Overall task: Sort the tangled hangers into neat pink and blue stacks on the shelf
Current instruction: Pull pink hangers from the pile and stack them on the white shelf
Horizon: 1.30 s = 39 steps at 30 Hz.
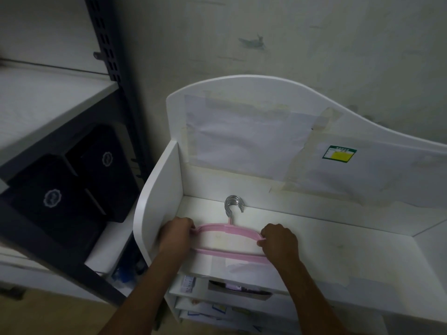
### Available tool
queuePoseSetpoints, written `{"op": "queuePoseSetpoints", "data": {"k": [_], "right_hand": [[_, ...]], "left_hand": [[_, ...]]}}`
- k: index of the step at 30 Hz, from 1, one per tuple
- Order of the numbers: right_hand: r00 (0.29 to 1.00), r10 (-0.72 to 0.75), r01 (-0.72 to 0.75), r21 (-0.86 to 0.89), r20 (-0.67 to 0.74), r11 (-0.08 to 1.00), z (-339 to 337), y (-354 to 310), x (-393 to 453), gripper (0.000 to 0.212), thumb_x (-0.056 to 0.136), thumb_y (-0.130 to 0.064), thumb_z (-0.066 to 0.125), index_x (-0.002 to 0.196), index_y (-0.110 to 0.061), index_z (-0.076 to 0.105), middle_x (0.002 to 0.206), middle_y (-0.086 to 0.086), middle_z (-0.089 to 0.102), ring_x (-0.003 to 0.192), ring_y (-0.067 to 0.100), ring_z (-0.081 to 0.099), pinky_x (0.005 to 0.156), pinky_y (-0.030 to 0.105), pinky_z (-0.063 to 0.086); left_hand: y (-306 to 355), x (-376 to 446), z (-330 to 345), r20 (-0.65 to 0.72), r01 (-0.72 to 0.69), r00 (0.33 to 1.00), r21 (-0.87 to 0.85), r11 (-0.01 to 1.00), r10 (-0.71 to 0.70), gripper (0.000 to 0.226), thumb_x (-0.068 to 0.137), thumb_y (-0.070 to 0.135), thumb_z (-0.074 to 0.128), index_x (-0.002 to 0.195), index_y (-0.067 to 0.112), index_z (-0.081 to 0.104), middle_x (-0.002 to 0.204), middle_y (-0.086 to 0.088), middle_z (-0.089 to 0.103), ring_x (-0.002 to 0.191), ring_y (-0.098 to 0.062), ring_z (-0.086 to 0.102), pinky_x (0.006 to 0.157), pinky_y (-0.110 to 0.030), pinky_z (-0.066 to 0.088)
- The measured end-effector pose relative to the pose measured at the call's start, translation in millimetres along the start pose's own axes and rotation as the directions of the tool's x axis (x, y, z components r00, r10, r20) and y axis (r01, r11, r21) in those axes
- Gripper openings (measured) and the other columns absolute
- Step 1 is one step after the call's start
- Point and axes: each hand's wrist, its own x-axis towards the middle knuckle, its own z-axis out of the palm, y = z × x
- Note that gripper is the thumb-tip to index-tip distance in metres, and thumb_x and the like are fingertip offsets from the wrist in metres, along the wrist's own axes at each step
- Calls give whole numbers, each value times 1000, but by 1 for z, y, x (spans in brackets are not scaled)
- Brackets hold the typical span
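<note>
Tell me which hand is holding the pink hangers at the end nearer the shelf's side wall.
The left hand: it grips the pink hangers beside the side wall; the right hand holds the opposite end.

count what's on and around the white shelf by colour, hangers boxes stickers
pink plastic hangers with metal hooks, one stack held at each end by the left hand and right hand, number in it unclear: 1
blue hangers: 0
black boxes with a round emblem: 2
green and yellow sticker: 1
total: 4
</note>
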Motion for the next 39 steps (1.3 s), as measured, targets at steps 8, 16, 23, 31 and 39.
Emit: {"op": "queuePoseSetpoints", "data": {"k": [8, 16, 23, 31, 39], "right_hand": [[1000, 12, -13, 128, 6, 992, -3, 5, -13, 21, 87, -42, 66, 97, -23, 70, 94, 0, 71, 87, 20, 67, 70, 26, 49], [993, 48, 23, 592, -104, 805, -10, 54, -52, 35, 90, -37, 65, 119, -18, 61, 117, -2, 67, 102, 11, 63, 87, 28, 52], [947, 153, 102, 716, -283, 691, -43, 97, -110, 35, 88, -32, 69, 120, -21, 59, 117, -6, 65, 105, 8, 61, 92, 28, 50], [907, 206, 141, 725, -367, 674, -76, 167, -204, 38, 89, -34, 68, 124, -25, 56, 119, -10, 62, 110, 5, 57, 98, 30, 46], [879, 311, 80, 754, -362, 652, -88, 250, -310, 44, 89, -33, 68, 130, -25, 52, 127, -8, 58, 114, 7, 53, 95, 27, 45]], "left_hand": [[-5, -7, 0, 36, -42, 998, -137, 990, 47, 28, 86, 13, 61, 110, 27, 67, 104, 1, 70, 90, -17, 65, 78, -28, 53], [7, -36, -19, -124, -67, 992, -592, 803, -8, 36, 89, 15, 67, 124, 12, 60, 120, -2, 60, 98, -14, 58, 90, -30, 48], [70, -105, -39, -247, -245, 966, -789, 564, 74, 30, 89, 9, 67, 116, 22, 62, 112, 12, 67, 101, 7, 61, 90, -18, 49], [146, -198, -46, -265, -322, 946, -816, 481, 185, 37, 90, 18, 68, 124, 27, 58, 120, 16, 64, 114, 1, 57, 96, -27, 48], [219, -291, -29, -274, -407, 906, -773, 487, 321, 40, 90, 23, 68, 128, 25, 55, 127, 11, 60, 118, -2, 55, 98, -27, 45]]}}
